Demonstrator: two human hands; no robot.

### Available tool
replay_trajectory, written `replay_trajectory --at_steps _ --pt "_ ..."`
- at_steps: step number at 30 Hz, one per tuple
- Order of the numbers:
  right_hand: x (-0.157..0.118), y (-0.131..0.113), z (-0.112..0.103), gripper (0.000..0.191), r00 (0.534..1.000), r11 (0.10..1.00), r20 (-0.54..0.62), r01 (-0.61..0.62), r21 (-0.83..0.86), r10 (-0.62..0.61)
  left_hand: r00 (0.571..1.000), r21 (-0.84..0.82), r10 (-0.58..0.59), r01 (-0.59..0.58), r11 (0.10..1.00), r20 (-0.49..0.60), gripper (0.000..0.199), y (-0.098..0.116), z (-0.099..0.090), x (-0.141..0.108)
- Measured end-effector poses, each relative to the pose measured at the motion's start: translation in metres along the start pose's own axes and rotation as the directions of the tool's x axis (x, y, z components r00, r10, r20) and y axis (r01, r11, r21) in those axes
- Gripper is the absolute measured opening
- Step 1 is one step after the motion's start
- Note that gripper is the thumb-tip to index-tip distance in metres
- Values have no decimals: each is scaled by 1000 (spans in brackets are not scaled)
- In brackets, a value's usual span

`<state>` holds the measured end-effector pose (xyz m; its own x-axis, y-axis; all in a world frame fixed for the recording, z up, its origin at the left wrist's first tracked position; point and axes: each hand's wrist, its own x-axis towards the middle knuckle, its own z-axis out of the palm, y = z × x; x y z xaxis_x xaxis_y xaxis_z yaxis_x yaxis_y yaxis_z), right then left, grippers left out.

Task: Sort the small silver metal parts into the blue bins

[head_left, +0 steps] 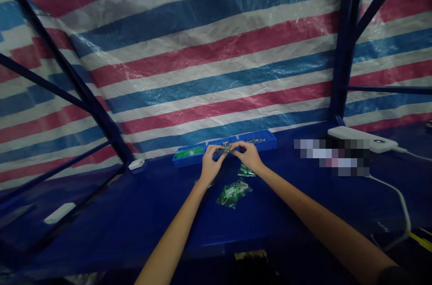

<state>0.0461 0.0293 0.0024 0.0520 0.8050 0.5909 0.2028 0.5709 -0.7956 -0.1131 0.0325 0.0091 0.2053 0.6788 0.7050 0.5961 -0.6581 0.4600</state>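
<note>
Both hands meet in front of the blue trays, fingers pinched on a small clear bag. My left hand (211,162) grips the left side of the clear bag (227,147), and my right hand (249,155) grips its right side. What is inside the bag is too small to tell. Behind the hands stand a left blue tray (175,159) with green pieces and a right blue tray (274,140) with small metal parts; a middle one is partly hidden. Filled bags with green and pale contents (232,193) lie nearer, and another green bag (246,171) is below my right hand.
The blue table (162,213) runs below a striped plastic sheet (216,51) and blue metal posts. On the right lie a white power strip (362,138) with a cable (401,195) and a pixelated object. Small white items (137,164) are at the left.
</note>
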Motion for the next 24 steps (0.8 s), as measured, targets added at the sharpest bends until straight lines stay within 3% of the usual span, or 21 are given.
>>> replay_trajectory --at_steps 5,9,10,13,17,20,22,24 --pt "-2 0 -5 21 991 974 -51 112 -196 -124 986 185 168 -162 969 -16 18 0 -5 -1" --pt "0 2 -4 11 995 974 -57 67 -215 -81 980 303 196 -201 932 46 14 1 -10 -2" --pt "0 3 -3 5 998 982 -53 26 -187 -36 982 313 183 -190 930 52 14 1 -12 -2" --pt "2 3 -3 26 995 989 -24 -99 -112 97 995 333 97 -83 939 -25 16 -7 -22 4" --pt "4 -1 -4 32 993 988 -13 -118 -104 117 957 316 -50 144 938 -286 20 -28 -48 20" --pt "4 -6 -4 31 993 988 15 -119 -103 121 933 325 -54 178 929 -356 24 -46 -65 36" --pt "3 -9 -4 31 991 987 46 -119 -105 124 959 412 -55 171 895 -278 23 -55 -72 48" --pt "2 -12 -5 32 990 988 77 -110 -105 118 987 518 -93 147 843 -129 21 -63 -75 60"
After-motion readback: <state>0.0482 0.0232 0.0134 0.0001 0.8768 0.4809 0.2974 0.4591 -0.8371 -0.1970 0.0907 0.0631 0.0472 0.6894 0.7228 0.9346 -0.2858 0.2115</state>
